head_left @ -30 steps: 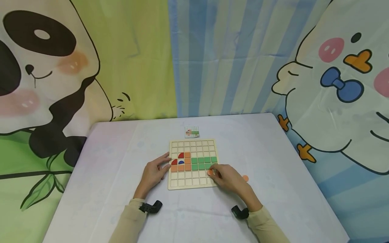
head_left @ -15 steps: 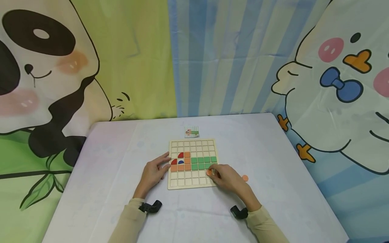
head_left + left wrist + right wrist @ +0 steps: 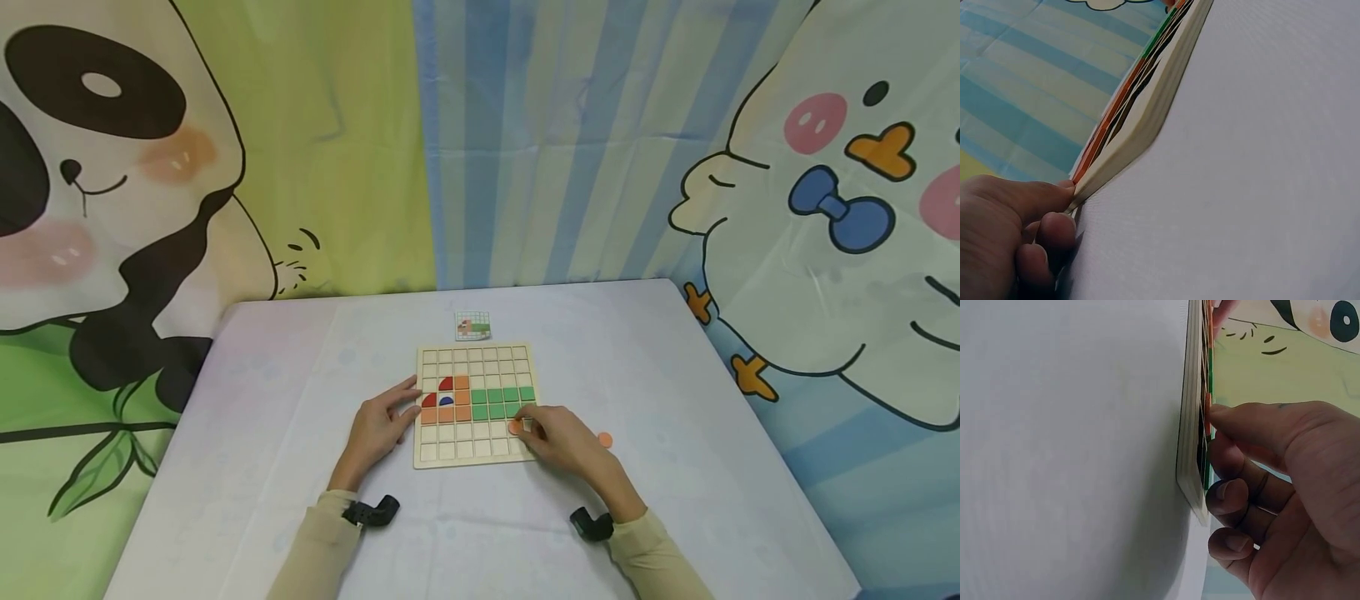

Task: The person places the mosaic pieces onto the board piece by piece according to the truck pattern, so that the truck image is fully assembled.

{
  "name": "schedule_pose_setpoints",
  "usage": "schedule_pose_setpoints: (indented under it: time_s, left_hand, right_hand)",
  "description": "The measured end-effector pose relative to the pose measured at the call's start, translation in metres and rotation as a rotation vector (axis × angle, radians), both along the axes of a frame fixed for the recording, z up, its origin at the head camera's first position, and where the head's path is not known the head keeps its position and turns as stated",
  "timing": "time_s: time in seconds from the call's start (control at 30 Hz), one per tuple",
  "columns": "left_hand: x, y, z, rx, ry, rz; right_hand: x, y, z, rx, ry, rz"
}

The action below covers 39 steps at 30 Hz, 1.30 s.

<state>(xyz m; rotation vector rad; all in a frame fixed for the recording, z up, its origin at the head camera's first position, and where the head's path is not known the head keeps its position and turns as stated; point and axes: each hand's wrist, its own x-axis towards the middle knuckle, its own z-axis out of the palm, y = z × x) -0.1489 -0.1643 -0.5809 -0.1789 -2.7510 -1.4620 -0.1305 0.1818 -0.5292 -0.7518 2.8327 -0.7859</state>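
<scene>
A square wooden grid board lies on the table. Red quarter-round, blue half-round, orange square and green square pieces fill part of its cells. My left hand touches the board's left edge with its fingertips and thumb. Over the board's lower right cells, my right hand pinches an orange round piece between thumb and finger. In the right wrist view a bit of orange shows at the thumb tip, and the other fingers are curled beside the board's edge. The cells beneath that hand are hidden.
A second orange round piece lies on the white table, right of the board near my right wrist. Behind the board is a small picture card with a coloured grid pattern. A printed curtain hangs behind the table.
The orange round piece in my right hand has shifted very slightly left over the board. My left hand stays at the board's edge.
</scene>
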Motion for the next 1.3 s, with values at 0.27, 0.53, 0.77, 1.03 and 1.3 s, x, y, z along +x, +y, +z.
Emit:
schedule_pose_setpoints:
  time_s: [0.27,0.53,0.77,1.03,1.3]
  left_hand:
    - [-0.001,-0.001,0.0,0.025,-0.011,-0.006]
    - [0.001,-0.001,-0.001,0.017,-0.007,-0.013]
    - [0.001,-0.002,-0.001,0.015,0.001,-0.016]
    - [0.001,-0.001,0.001,0.02,-0.002,-0.026]
    - [0.0,-0.001,0.0,0.008,-0.013,-0.008]
  right_hand:
    - [0.008,0.021,0.005,-0.012,-0.013,-0.075]
    - [0.02,0.056,0.007,0.011,-0.061,-0.192]
    - [0.027,0.086,0.006,0.035,-0.039,-0.265]
    - [0.034,0.104,0.003,0.064,-0.068,-0.289]
    - [0.037,0.114,0.0,0.056,-0.086,-0.292]
